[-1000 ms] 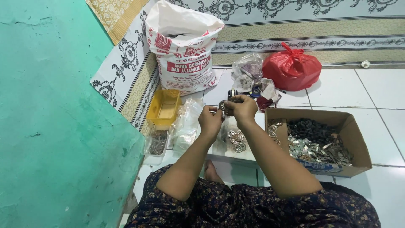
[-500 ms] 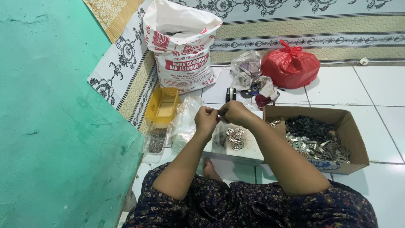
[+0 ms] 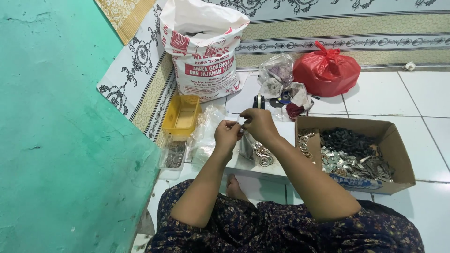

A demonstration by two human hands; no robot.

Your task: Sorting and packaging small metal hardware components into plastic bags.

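Left hand (image 3: 227, 133) and right hand (image 3: 259, 124) meet above a white board (image 3: 262, 164), fingertips pinched on a small clear bag (image 3: 245, 145) hanging between them (contents too small to tell). Metal rings (image 3: 264, 155) lie below. Cardboard box (image 3: 375, 159) of metal parts right; yellow tray (image 3: 182, 115), white sack (image 3: 204, 51), red bag (image 3: 326, 70) beyond.

Cardboard box (image 3: 398, 154) of metal parts (image 3: 349, 152) lies right of a low board (image 3: 262, 166); tray (image 3: 180, 115) left; sack (image 3: 204, 51) behind.
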